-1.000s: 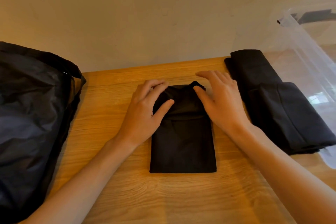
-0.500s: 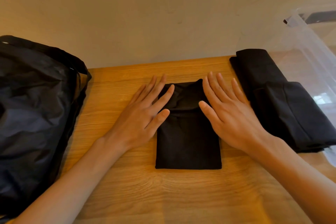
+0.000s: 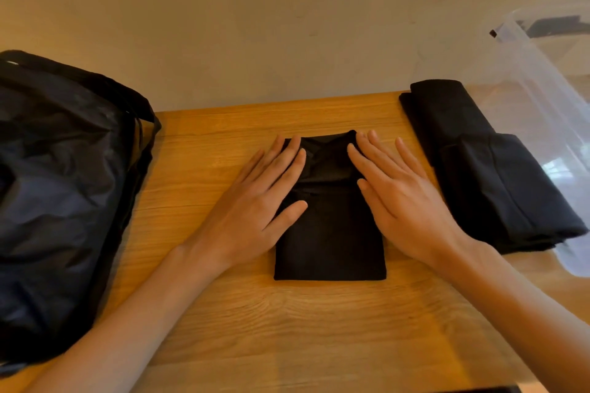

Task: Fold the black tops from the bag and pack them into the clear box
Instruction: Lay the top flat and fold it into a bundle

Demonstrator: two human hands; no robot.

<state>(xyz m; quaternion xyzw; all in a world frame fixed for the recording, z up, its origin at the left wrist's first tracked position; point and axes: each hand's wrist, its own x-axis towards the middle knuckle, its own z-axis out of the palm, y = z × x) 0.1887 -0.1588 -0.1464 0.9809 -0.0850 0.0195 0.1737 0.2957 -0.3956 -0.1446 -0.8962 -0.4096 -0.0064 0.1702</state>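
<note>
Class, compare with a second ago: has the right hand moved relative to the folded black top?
Yes. The right hand has flattened out, its palm sliding back toward the near edge of the folded black top.

The folded top (image 3: 332,233) lies on the table (image 3: 287,329), bag (image 3: 64,185) to its left, stacked tops (image 3: 491,175) and box (image 3: 549,89) right.

text: none readable | brands, numbers, signs: none readable | box (image 3: 523,54) at 2 o'clock: small dark mark (image 3: 493,32) on its rim, too small to read
</note>
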